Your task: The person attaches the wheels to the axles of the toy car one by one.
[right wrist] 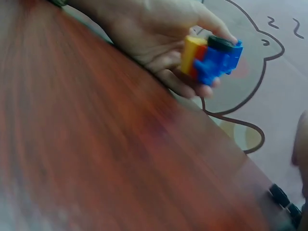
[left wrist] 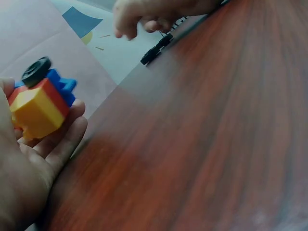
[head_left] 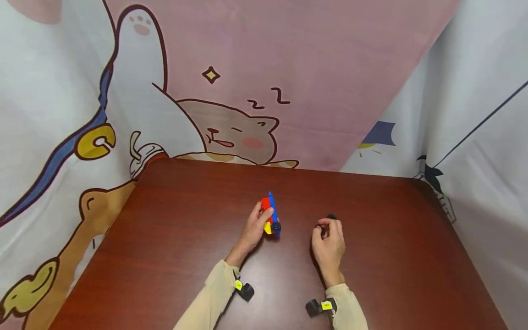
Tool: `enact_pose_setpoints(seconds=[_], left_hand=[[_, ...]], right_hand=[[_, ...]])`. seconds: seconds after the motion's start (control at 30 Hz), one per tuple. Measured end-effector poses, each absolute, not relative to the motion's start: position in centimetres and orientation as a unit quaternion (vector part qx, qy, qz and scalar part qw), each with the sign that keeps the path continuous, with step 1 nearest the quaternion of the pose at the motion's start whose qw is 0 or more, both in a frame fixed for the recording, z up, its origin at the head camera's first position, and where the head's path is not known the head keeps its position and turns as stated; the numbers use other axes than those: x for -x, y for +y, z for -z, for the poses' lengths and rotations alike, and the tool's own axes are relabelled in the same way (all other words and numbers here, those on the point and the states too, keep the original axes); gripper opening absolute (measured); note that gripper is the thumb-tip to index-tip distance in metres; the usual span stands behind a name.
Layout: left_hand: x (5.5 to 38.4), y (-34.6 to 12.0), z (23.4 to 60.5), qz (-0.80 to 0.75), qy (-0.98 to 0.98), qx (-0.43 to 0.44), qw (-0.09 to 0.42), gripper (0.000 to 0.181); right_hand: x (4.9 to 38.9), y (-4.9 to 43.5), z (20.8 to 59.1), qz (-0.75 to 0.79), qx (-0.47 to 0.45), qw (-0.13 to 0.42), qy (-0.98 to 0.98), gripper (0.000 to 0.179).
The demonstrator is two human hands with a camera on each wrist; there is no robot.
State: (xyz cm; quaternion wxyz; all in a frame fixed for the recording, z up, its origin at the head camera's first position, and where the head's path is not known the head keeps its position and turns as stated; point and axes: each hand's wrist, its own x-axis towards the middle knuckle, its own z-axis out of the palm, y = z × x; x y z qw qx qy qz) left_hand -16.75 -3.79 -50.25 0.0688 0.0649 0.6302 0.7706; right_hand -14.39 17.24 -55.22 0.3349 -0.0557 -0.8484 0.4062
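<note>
My left hand (head_left: 252,229) holds a small toy vehicle (head_left: 267,215) of red, yellow and blue plastic blocks, raised over the table with the thumb on its near side. One black wheel (left wrist: 36,72) sits on its blue part. In the right wrist view, the blue side of the toy vehicle (right wrist: 211,62) faces the camera. My right hand (head_left: 329,245) is over some small black wheels (head_left: 332,217), fingers bent down toward them. From the left wrist view, the black wheels (left wrist: 153,54) lie on the table in a row, below the right hand (left wrist: 144,14) with a gap between.
The brown wooden table (head_left: 185,256) has its far edge against a hanging cloth (head_left: 330,68) printed with cartoon animals. Black wrist cameras (head_left: 246,292) are strapped to both sleeves.
</note>
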Motion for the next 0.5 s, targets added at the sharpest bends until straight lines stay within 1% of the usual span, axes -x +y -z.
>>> enact_pose_setpoints(seconds=[0.1, 0.17, 0.23, 0.33, 0.5], left_hand=[[16.8, -3.7, 50.3, -0.781, 0.617, -0.059, 0.076, 0.024], [16.8, -3.7, 50.4, -0.784, 0.613, -0.057, 0.077, 0.021], [17.1, -3.7, 50.9, -0.782, 0.616, -0.055, 0.079, 0.020], [17.5, -3.6, 52.0, -0.777, 0.622, -0.056, 0.085, 0.022], [18.0, -3.2, 53.2, -0.777, 0.620, -0.064, 0.091, 0.028]], right_hand=[[14.1, 17.7, 55.1, -0.380, 0.095, 0.284, -0.875, 0.026], [14.0, 17.7, 55.0, -0.372, 0.103, 0.248, -0.889, 0.033], [14.0, 17.7, 54.9, -0.363, 0.099, 0.229, -0.898, 0.037], [14.0, 17.6, 54.9, -0.354, 0.088, 0.226, -0.903, 0.037], [14.0, 17.6, 54.9, -0.374, 0.059, 0.235, -0.895, 0.032]])
